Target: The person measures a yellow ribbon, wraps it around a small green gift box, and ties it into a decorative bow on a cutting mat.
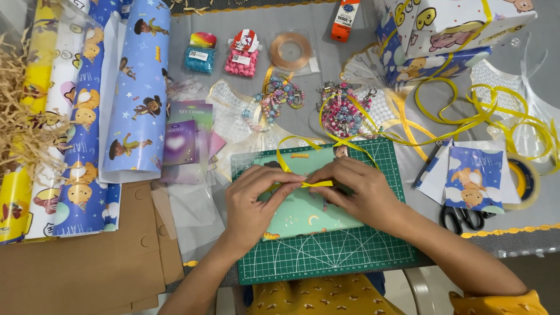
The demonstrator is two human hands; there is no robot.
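A small parcel wrapped in mint-green patterned paper (303,213) lies on a green cutting mat (326,254). My left hand (254,201) and my right hand (356,186) rest on top of it, fingertips meeting at a yellow ribbon (318,184). Both hands pinch this ribbon, which crosses the parcel and loops away behind it toward the upper right. The parcel's middle is mostly hidden under my hands.
Rolls of cartoon wrapping paper (137,87) lie at left over brown cardboard (87,256). Bead packets (242,55), a copper ribbon spool (290,51), bead chains (341,111), wrapped boxes (449,29), scissors (464,219), a tape roll (525,181) and loose yellow ribbon (466,114) surround the mat.
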